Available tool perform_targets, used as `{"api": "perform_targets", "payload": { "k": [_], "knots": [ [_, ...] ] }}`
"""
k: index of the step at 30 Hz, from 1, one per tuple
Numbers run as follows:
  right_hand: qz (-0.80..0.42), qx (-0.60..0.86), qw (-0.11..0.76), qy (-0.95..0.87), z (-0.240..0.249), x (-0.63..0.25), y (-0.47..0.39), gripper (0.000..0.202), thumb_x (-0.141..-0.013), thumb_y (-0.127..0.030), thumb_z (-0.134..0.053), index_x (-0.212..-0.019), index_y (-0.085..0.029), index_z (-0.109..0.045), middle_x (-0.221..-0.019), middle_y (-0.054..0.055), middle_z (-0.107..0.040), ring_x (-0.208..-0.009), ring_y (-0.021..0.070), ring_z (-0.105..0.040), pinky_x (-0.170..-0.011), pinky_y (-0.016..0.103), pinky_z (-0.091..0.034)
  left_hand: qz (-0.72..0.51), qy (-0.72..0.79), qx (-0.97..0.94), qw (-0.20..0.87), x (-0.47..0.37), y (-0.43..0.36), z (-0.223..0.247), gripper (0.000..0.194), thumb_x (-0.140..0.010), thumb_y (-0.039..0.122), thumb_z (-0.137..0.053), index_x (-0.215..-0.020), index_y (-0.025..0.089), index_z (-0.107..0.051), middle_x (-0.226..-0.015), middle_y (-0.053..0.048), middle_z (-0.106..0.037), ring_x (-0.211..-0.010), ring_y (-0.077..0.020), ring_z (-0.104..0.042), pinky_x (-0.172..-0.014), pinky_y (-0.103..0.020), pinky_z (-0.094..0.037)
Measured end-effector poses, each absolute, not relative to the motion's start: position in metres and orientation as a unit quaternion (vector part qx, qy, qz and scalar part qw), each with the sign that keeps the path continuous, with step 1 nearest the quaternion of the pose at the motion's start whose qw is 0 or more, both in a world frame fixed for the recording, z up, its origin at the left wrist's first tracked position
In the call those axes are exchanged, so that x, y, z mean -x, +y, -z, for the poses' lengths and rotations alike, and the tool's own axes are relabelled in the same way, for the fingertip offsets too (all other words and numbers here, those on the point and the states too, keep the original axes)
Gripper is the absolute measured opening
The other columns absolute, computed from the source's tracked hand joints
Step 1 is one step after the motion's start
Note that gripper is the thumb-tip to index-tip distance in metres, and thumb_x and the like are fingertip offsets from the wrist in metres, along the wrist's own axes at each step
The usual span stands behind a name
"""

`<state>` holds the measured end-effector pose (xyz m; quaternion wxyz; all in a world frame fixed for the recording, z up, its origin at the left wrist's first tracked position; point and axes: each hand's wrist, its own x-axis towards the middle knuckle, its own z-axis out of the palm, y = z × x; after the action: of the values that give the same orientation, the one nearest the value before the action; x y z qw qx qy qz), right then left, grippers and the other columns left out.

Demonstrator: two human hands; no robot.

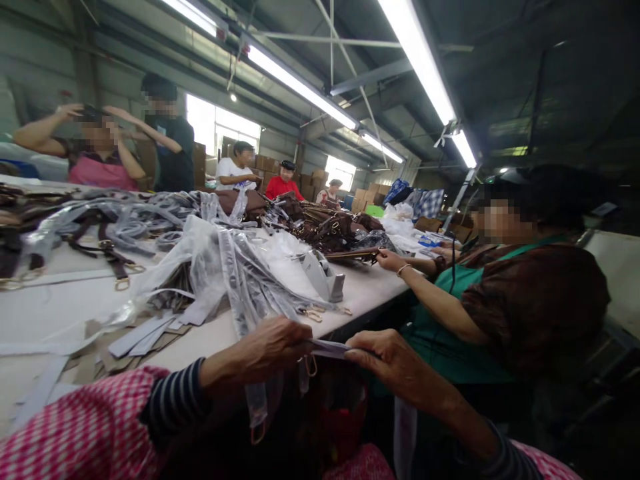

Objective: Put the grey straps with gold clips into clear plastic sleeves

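Note:
A strap in a clear plastic sleeve (330,348) is stretched between my two hands in front of the table's edge. My left hand (263,353) pinches one part of it, with fingers closed. A short way to the right, my right hand (393,367) grips it between thumb and fingers. Below my left hand dangle sleeved ends with a gold-coloured clasp (311,365). Another length of sleeve (405,433) hangs beneath my right hand. Just beyond my hands, a bundle of plastic-sleeved straps (250,273) lies on the white table (200,347), some ends showing gold hooks (314,313).
A grey tape dispenser (323,277) stands near the table edge. Paper strips (143,337) and brown straps (107,250) lie to the left. Brown bags (325,227) are piled farther back. At right, a co-worker in a green apron (450,313) handles a brown piece; several others are behind.

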<state>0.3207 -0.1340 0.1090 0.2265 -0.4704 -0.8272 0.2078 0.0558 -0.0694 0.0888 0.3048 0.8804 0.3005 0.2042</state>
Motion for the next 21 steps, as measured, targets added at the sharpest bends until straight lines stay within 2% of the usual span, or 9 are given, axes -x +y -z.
{"api": "perform_targets", "payload": {
  "k": [2,4,8,12,14,17,21],
  "knots": [
    [-0.157,0.473,0.236,-0.834,-0.110,-0.321,-0.129,0.047,-0.106,-0.051,-0.049,-0.091,-0.016,-0.076,-0.082,0.002,-0.071,-0.076,0.0164,-0.063,-0.069,0.025,-0.045,-0.226,0.305,-0.889,0.256,-0.059,-0.068,-0.089,0.035,-0.099,0.040,-0.053,-0.073,0.018,-0.061,-0.065,0.003,-0.051,-0.062,-0.0139,-0.046,-0.061,-0.027,-0.029],
    [-0.115,0.469,0.250,-0.839,-0.111,-0.323,-0.124,0.047,-0.107,-0.050,-0.047,-0.089,-0.016,-0.074,-0.081,0.002,-0.071,-0.076,0.0164,-0.064,-0.070,0.025,-0.046,-0.243,0.312,-0.874,0.282,-0.062,-0.068,-0.090,0.035,-0.100,0.039,-0.052,-0.072,0.018,-0.060,-0.066,0.003,-0.051,-0.063,-0.0141,-0.046,-0.060,-0.027,-0.029],
    [0.002,0.437,0.276,-0.856,-0.114,-0.331,-0.117,0.042,-0.109,-0.045,-0.045,-0.098,-0.016,-0.073,-0.088,0.005,-0.070,-0.080,0.0171,-0.066,-0.073,0.025,-0.048,-0.248,0.294,-0.787,0.483,-0.066,-0.070,-0.094,0.045,-0.097,0.057,-0.055,-0.082,0.016,-0.064,-0.069,0.001,-0.055,-0.061,-0.0138,-0.048,-0.056,-0.024,-0.032],
    [0.155,0.365,0.297,-0.869,-0.118,-0.339,-0.113,0.033,-0.110,-0.035,-0.044,-0.111,-0.015,-0.070,-0.086,0.005,-0.068,-0.071,0.0137,-0.063,-0.064,0.022,-0.045,-0.246,0.248,-0.700,0.622,-0.068,-0.077,-0.092,0.064,-0.102,0.066,-0.039,-0.093,0.012,-0.072,-0.069,-0.002,-0.061,-0.058,-0.0127,-0.046,-0.055,-0.024,-0.033],
    [0.213,0.330,0.291,-0.872,-0.121,-0.342,-0.112,0.028,-0.110,-0.031,-0.046,-0.114,-0.014,-0.068,-0.084,0.004,-0.066,-0.068,0.0126,-0.061,-0.061,0.022,-0.043,-0.232,0.234,-0.669,0.666,-0.069,-0.080,-0.087,0.058,-0.100,0.063,-0.048,-0.095,0.010,-0.073,-0.067,-0.003,-0.062,-0.057,-0.0123,-0.048,-0.056,-0.024,-0.034],
    [0.236,0.299,0.273,-0.883,-0.123,-0.346,-0.113,0.023,-0.109,-0.025,-0.047,-0.117,-0.014,-0.066,-0.086,0.005,-0.067,-0.072,0.0132,-0.062,-0.063,0.023,-0.044,-0.240,0.236,-0.616,0.713,-0.071,-0.081,-0.082,0.043,-0.089,0.054,-0.071,-0.086,0.011,-0.069,-0.064,0.000,-0.059,-0.054,-0.0097,-0.047,-0.053,-0.021,-0.031],
    [0.260,0.266,0.267,-0.889,-0.116,-0.345,-0.117,0.022,-0.108,-0.023,-0.049,-0.122,-0.013,-0.064,-0.083,0.005,-0.068,-0.069,0.0144,-0.065,-0.060,0.024,-0.045,-0.274,0.257,-0.567,0.733,-0.069,-0.082,-0.090,0.040,-0.077,0.050,-0.081,-0.075,0.014,-0.063,-0.054,0.005,-0.049,-0.046,-0.0068,-0.036,-0.046,-0.020,-0.026]
  ]
}}
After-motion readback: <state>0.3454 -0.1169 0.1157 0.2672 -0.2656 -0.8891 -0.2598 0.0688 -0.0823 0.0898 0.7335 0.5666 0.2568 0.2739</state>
